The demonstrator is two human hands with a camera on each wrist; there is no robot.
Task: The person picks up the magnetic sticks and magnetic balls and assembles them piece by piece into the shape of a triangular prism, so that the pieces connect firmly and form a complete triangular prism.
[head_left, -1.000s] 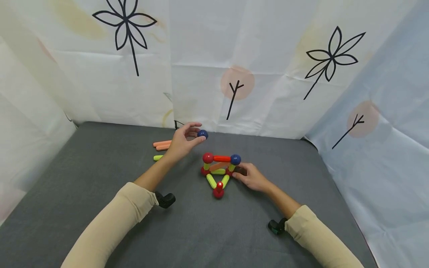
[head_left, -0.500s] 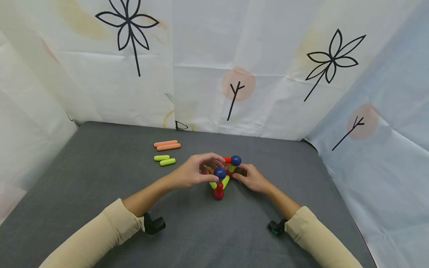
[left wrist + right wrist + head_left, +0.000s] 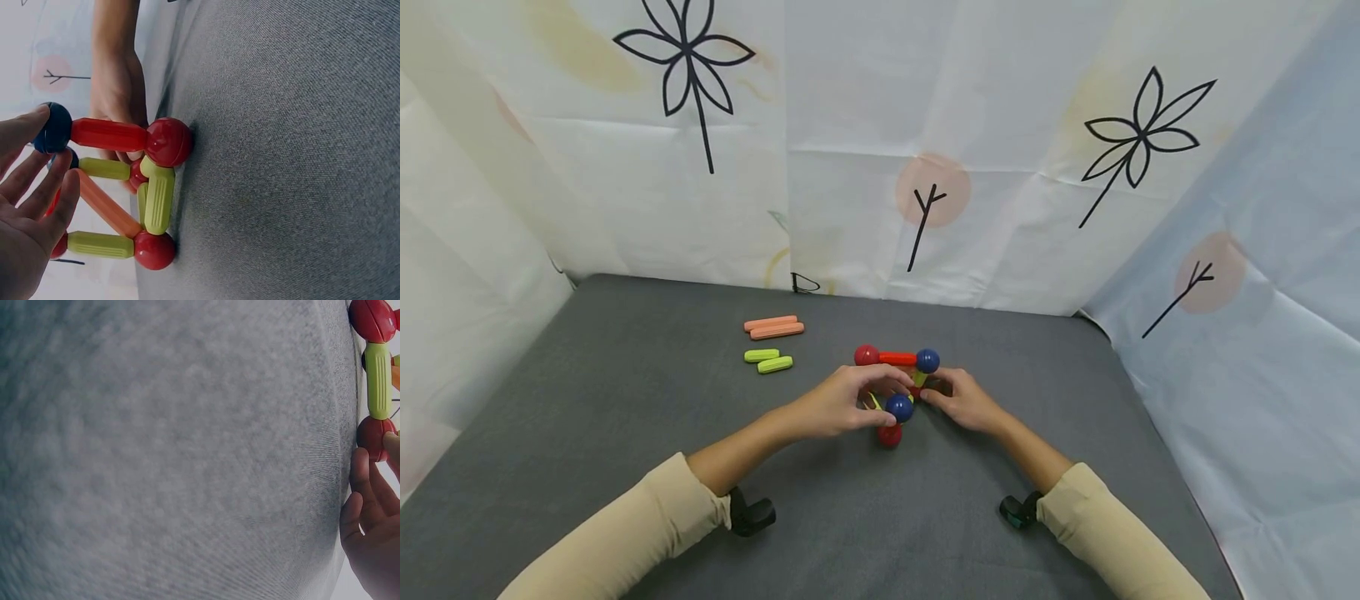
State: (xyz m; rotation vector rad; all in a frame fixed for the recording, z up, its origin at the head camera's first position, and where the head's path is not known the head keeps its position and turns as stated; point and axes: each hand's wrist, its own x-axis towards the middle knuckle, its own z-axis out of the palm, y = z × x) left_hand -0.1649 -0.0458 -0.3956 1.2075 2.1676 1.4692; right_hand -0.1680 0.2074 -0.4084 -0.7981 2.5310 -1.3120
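Observation:
My left hand (image 3: 842, 404) pinches a blue ball (image 3: 55, 128) between thumb and fingertips. In the left wrist view this ball meets the end of a red rod (image 3: 109, 134), whose other end sits on the front red ball (image 3: 169, 142). These belong to a frame of magnetic balls and rods on the table. My right hand (image 3: 962, 402) holds the right base red ball (image 3: 373, 439) with its fingertips. A red ball (image 3: 866, 356) and another blue ball (image 3: 928, 361) top the back, joined by a red rod (image 3: 897, 358). My left hand hides part of the base.
Two orange rods (image 3: 777, 330) and two yellow-green rods (image 3: 775, 364) lie on the grey table (image 3: 647, 383), left of the frame. A white printed cloth (image 3: 850, 217) hangs behind the table's back edge.
My left hand has brought the blue ball from behind the frame, forward and down onto the upright red rod at the front. My right hand has stayed at the base ball.

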